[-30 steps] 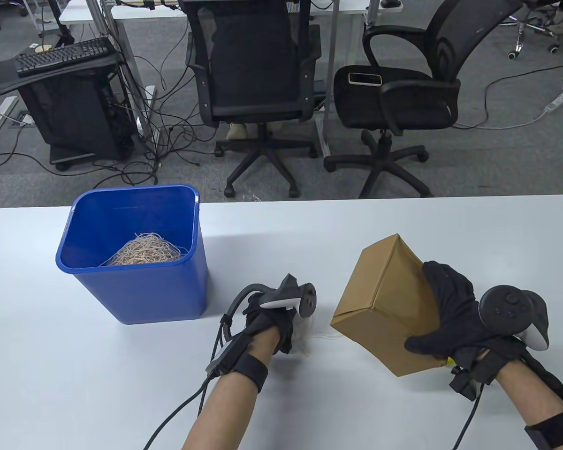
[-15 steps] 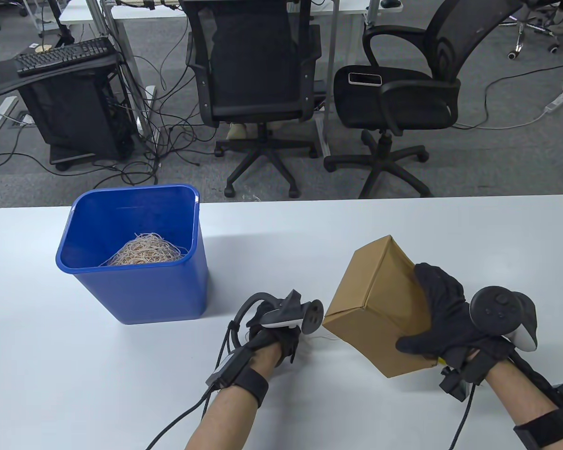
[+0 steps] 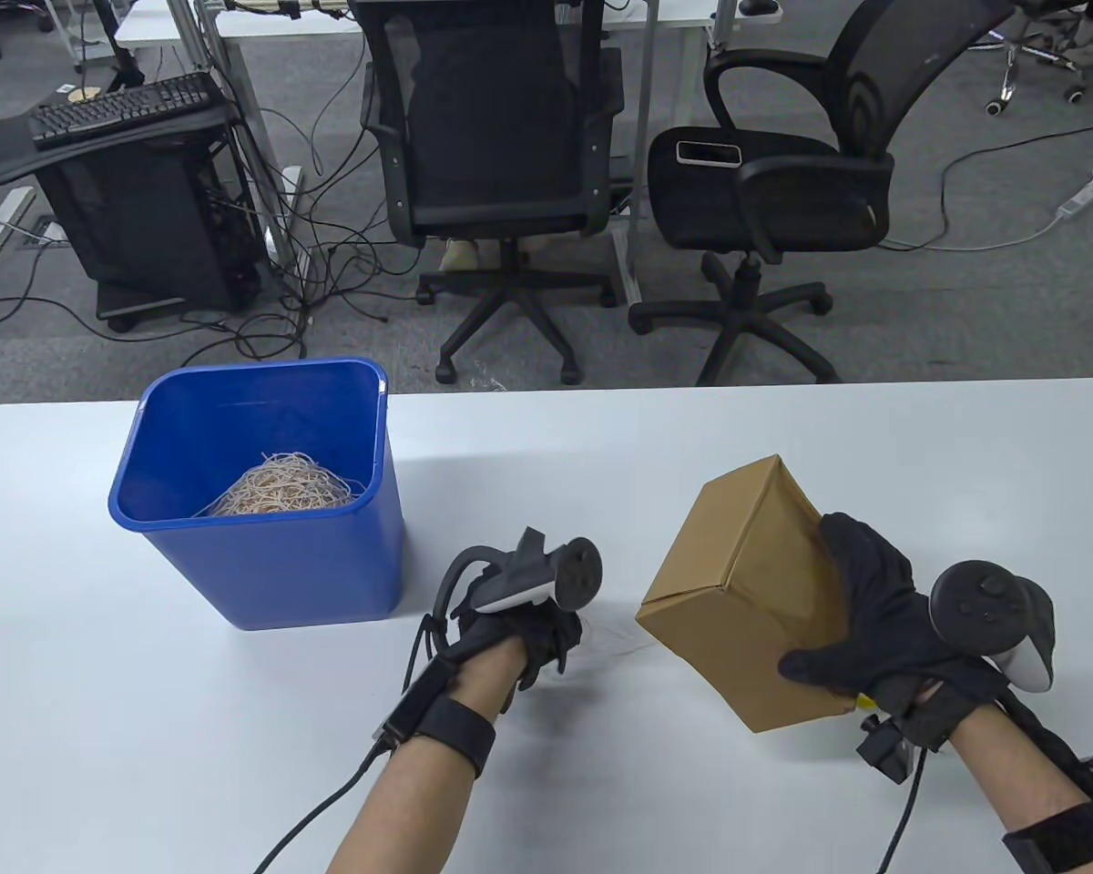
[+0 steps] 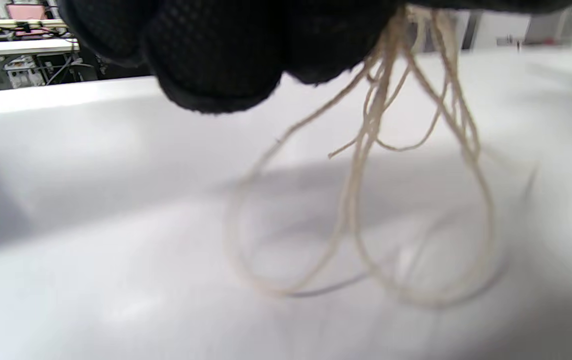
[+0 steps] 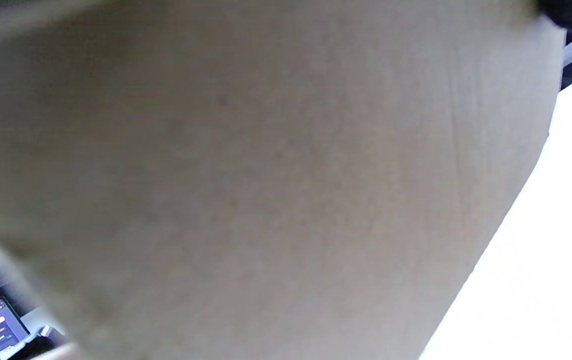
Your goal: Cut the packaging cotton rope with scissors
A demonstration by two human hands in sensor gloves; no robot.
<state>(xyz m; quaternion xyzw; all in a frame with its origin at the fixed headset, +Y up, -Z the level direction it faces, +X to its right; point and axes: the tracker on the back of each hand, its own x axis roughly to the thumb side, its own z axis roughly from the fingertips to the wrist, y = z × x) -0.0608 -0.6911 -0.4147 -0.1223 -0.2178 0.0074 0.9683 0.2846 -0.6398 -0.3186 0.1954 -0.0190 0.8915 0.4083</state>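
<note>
My right hand grips a brown cardboard box and holds it tilted above the table; the box fills the right wrist view. My left hand is closed around a bunch of thin cotton rope just left of the box. In the left wrist view the rope strands hang in loops from my gloved fingers down to the white table. No scissors are in view.
A blue bin with a heap of cut rope inside stands at the table's left. The white table ends at its far edge, with office chairs and cables on the floor beyond.
My left hand has pulled left and slightly away from the box with the rope. My right hand has shifted the box back to the right after a brief move left.
</note>
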